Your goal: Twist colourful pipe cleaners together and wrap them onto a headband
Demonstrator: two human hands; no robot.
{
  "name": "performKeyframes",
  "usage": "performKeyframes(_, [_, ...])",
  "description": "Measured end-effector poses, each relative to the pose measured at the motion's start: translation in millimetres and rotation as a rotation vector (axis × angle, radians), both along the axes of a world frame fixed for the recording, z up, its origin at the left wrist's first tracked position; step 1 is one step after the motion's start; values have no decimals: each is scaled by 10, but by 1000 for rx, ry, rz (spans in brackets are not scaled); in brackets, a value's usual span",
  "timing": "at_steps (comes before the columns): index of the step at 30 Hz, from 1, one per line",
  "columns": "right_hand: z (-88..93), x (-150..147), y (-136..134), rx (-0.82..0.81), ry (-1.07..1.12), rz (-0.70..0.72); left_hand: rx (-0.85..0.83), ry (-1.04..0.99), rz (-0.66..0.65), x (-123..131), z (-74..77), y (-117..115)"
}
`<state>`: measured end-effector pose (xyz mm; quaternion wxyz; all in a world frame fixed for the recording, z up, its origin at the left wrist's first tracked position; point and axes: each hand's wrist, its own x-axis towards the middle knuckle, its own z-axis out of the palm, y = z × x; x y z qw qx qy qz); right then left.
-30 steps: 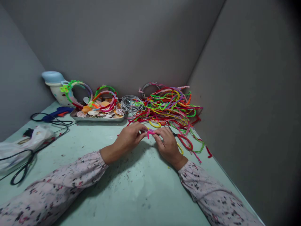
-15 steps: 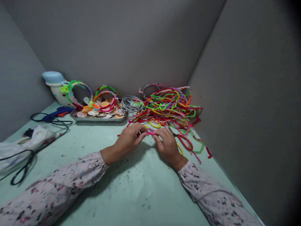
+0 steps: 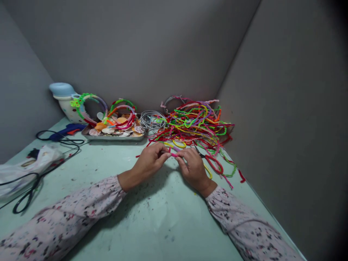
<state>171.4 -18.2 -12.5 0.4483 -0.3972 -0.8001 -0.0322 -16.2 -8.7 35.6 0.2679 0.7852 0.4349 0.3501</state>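
Just in front of the pile, my left hand [image 3: 152, 157] and my right hand [image 3: 192, 169] are close together. Both pinch a short pink pipe cleaner [image 3: 174, 155] between thumb and fingers. A purple fuzzy stretch [image 3: 176, 148] and a yellow one show right behind the pink piece; whether they are joined to it I cannot tell. Beside my right hand lie red-handled scissors [image 3: 215, 165], blades partly hidden. A yellow curved piece [image 3: 208, 172] pokes out from behind that hand. Behind both hands spreads a tangled pile of coloured pipe cleaners [image 3: 194, 121].
A metal tray [image 3: 116, 138] of seashells stands at the back, with pipe-cleaner-wrapped hoops [image 3: 125, 125] on it. Coiled grey wire [image 3: 152, 121] is beside it. At left are a blue-lidded bottle [image 3: 66, 103], a blue tool [image 3: 63, 132], black cord [image 3: 40, 175] and a plastic bag [image 3: 32, 166].
A pink end now sticks up by my left fingertips. The left hand's fingers have shifted slightly; the right hand stays nearly in place.
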Motion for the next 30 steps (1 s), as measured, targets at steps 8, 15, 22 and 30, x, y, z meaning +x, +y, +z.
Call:
performKeyframes(8, [8, -22, -11, 36, -61, -20, -134, -80, 38, 3, -28, 0])
performKeyframes(15, [-3, -40, -18, 55, -91, -31, -257, -184, 70, 3, -61, 11])
performKeyframes(22, [-18, -51, -22, 51, -97, -52, -275, -198, 98, 18, -87, 12])
performKeyframes(30, [-18, 10, 82, 35, -99, -61, -103, -24, 88, 44, -68, 113])
